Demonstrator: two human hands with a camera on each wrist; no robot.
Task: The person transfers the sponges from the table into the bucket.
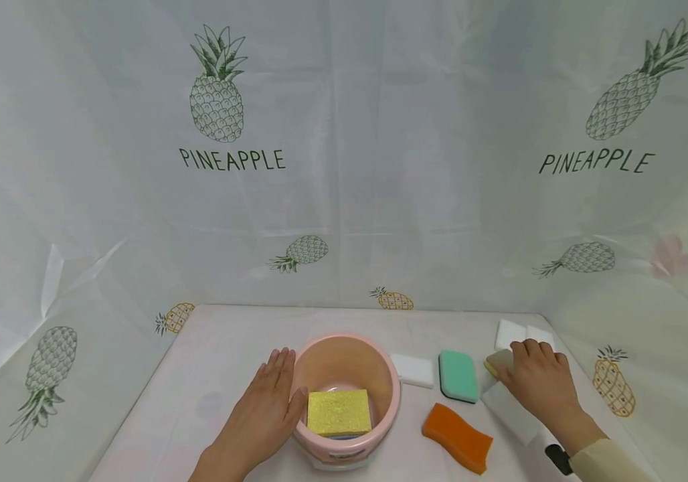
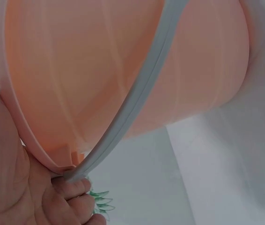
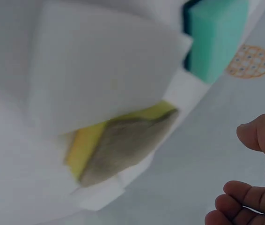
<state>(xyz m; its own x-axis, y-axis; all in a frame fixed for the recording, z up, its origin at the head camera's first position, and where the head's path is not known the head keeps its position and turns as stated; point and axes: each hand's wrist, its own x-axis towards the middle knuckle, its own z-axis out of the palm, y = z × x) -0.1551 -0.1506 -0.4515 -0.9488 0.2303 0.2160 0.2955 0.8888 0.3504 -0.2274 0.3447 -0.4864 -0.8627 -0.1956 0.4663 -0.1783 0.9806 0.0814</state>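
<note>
Round pink plastic bucket (image 1: 347, 375) at table middle, yellow rectangular sponge (image 1: 339, 412) inside. Left hand (image 1: 266, 412) flat against its outer wall, fingers straight, thumb at the rim. Right hand (image 1: 541, 381) over a yellow sponge with grey scouring side (image 1: 498, 361), fingers relaxed, gripping nothing. Nearby: mint green sponge (image 1: 458, 375), orange wavy sponge (image 1: 457, 437), white foam blocks (image 1: 414, 369).

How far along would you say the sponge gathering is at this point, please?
Done: one yellow sponge lies in the pink bucket, steadied by the left hand. In hand: the right hand rests on a yellow-grey sponge. Left on the table: green sponge, orange sponge and several white sponges.
</note>
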